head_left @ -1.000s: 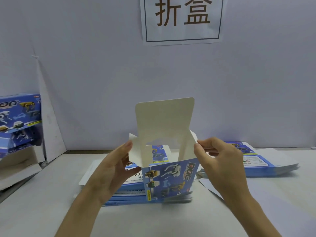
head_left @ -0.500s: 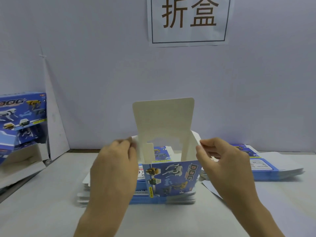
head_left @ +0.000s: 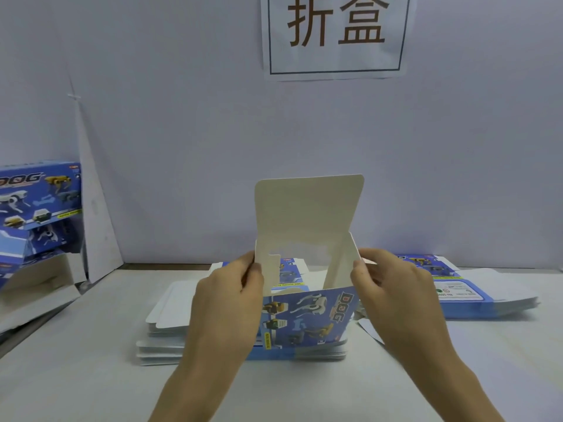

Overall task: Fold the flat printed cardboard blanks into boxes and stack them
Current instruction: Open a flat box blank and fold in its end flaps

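While the left hand (head_left: 227, 300) pinches the left flap (head_left: 259, 261) of the box (head_left: 307, 318) held upright over the pile of flat blanks (head_left: 164, 330), we note the right hand (head_left: 393, 296) pinching the right flap (head_left: 355, 254) (lid (head_left: 307, 208) upright). Uneven pressing could crease a flap, we judge, skewing the walls.

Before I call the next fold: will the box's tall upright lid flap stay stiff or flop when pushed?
Likely stiff: the lid flap stands upright unsupported. It should hinge at its crease. The box looks thin and hollow, so probably light.
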